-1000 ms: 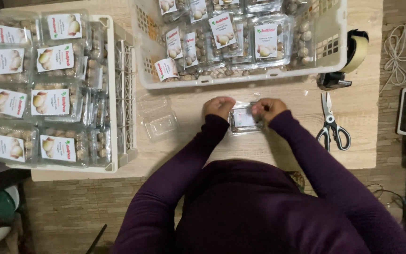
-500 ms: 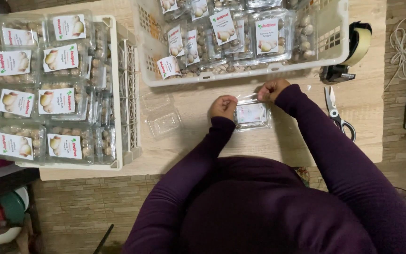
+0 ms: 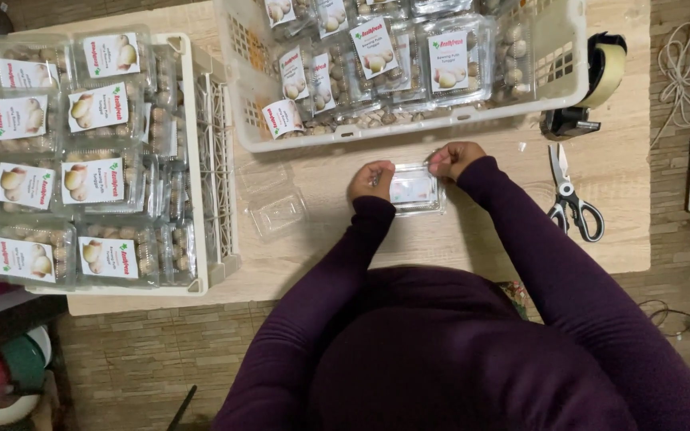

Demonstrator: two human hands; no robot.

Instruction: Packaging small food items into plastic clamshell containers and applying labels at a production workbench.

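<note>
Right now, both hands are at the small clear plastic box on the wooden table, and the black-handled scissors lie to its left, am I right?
Not quite: the black-handled scissors lie to the right of the small clear plastic box, as the head view shows. Both the left hand and the right hand are at it on the wooden table.

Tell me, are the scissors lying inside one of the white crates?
No, the scissors lie on the bare wooden table, to the right of the hands and outside both crates.

Light wooden table; wood-pattern plank floor beneath.
</note>
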